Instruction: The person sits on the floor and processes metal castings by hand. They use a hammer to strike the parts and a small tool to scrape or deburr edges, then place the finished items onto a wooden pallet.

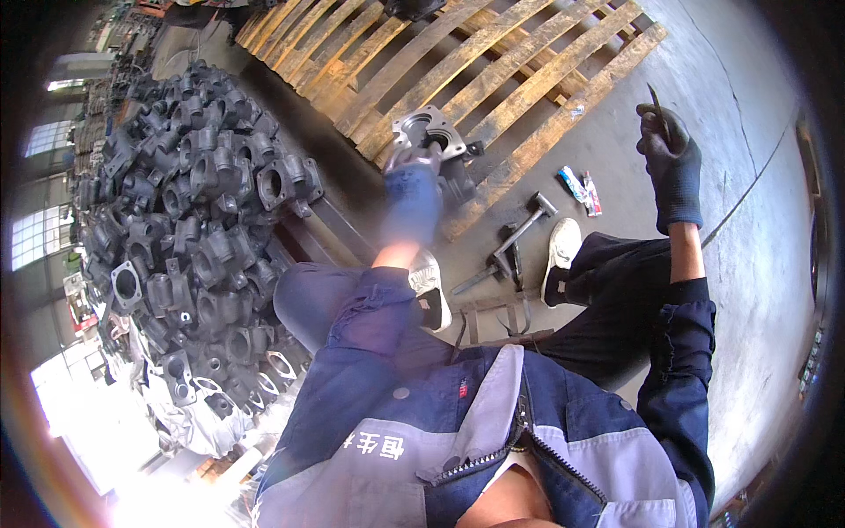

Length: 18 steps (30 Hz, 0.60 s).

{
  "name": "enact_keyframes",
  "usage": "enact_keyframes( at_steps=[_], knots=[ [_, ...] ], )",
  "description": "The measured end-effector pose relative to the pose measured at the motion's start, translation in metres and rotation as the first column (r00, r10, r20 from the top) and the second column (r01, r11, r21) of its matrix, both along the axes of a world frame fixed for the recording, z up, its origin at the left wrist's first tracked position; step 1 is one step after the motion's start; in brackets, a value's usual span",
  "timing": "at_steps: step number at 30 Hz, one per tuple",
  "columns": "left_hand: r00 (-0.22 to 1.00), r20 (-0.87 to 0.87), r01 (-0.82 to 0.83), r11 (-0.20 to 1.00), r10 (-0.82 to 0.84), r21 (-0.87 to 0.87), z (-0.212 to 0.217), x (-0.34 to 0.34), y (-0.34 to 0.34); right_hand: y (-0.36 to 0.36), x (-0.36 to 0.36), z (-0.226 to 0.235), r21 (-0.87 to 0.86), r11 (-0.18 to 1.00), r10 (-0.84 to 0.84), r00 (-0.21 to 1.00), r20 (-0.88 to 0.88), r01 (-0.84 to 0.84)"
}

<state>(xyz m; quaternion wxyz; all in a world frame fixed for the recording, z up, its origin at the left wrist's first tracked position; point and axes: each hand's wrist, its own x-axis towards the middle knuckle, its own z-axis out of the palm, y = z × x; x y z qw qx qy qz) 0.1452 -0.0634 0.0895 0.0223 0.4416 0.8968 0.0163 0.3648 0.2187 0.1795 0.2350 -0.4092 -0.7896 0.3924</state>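
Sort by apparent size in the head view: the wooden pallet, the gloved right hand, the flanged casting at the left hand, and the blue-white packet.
1. Wooden pallet
2. Gloved right hand, flanged casting: too alike to rank
3. Blue-white packet

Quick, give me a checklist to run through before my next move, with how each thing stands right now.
1. Gloves on left hand and right hand: ok, both covered.
2. Thin pointed tool gripped: ok, in the right hand.
3. Tool apart from the flanged metal casting: ok, well off to its right.
4. Left hand's hold on the casting: cannot tell, the hand is blurred.
5. Floor near the right shoe free of loose tools: not ok, a hammer lies there.
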Motion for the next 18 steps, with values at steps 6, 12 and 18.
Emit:
enact_keyframes(
  at_steps=[6,12,18],
  knots=[
    [0.226,0.962,-0.77,0.578,-0.152,0.272,-0.05,-0.053,-0.012,0.006,0.001,-0.011,0.051,0.999,0.001,1.0,0.008,-0.001],
    [0.62,0.784,-0.308,0.91,-0.029,0.278,-0.002,-0.063,-0.004,0.001,-0.003,-0.005,0.04,0.999,0.003,1.0,0.018,-0.004],
    [0.912,0.409,0.051,0.978,0.037,-0.201,0.012,-0.065,0.033,0.001,-0.004,-0.006,0.066,0.997,0.029,0.999,0.015,-0.03]
  ],
)
